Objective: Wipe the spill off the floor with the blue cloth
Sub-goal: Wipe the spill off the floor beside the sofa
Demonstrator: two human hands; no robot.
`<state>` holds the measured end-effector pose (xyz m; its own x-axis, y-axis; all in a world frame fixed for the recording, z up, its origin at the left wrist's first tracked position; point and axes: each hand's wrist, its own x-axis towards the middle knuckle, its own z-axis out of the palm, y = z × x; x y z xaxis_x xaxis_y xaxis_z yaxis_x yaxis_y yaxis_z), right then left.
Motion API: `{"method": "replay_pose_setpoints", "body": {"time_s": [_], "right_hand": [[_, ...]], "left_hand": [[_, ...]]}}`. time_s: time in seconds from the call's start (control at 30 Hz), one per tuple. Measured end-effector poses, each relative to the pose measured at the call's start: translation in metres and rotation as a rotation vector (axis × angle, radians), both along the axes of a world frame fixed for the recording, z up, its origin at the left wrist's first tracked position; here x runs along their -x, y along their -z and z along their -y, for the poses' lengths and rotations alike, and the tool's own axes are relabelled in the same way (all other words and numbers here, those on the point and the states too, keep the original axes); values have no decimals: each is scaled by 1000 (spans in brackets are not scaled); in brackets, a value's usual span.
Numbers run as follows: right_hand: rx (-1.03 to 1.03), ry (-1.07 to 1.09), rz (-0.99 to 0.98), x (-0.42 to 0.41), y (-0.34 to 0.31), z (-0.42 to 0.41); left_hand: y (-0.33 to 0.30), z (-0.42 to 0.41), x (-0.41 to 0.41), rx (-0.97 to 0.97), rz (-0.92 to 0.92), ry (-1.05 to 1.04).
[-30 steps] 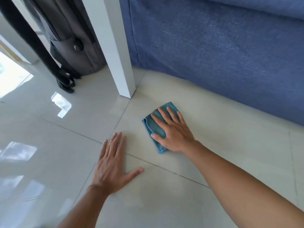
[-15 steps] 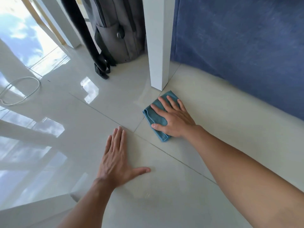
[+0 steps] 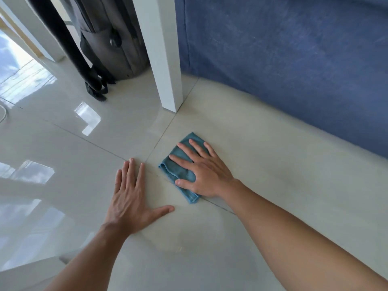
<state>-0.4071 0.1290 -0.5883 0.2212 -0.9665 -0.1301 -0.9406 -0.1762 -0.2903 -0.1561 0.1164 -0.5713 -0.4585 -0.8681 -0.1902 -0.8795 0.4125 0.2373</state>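
Note:
A folded blue cloth (image 3: 177,168) lies flat on the glossy pale tile floor (image 3: 262,164), near where two grout lines cross. My right hand (image 3: 204,172) presses down on it with fingers spread, covering most of it. My left hand (image 3: 131,198) rests flat on the floor just left of the cloth, fingers together and thumb out, holding nothing. I cannot make out any spill on the tiles.
A white furniture leg (image 3: 165,59) stands just beyond the cloth. A blue fabric sofa (image 3: 283,59) fills the back right. A grey backpack (image 3: 111,38) with black straps sits behind the leg. Bright window glare lies on the left tiles.
My right hand has slid the cloth back toward me, away from the white leg and onto the grout line. My left hand stays planted on the floor.

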Motion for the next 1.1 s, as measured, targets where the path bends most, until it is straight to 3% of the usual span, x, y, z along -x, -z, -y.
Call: {"method": "replay_pose_setpoints", "body": {"time_s": [0.3, 0.6, 0.7, 0.77, 0.83, 0.93, 1.1], "right_hand": [[-45, 248, -43, 89, -5, -90], [-139, 488, -86, 126, -19, -157], [-115, 532, 128, 130, -25, -160], [21, 677, 412, 133, -29, -159], [185, 857, 541, 135, -33, -161], [297, 1015, 398, 139, -37, -170], [300, 1079, 271, 148, -37, -191]], "left_hand": [[3, 1, 23, -3, 59, 120], [-8, -7, 101, 17, -34, 430], [-11, -15, 140, 34, -78, 498], [-13, -16, 166, 44, -92, 562], [-16, -14, 190, 54, -104, 635], [-19, -9, 220, 21, -148, 696], [-25, -6, 264, -38, -176, 770]]}}
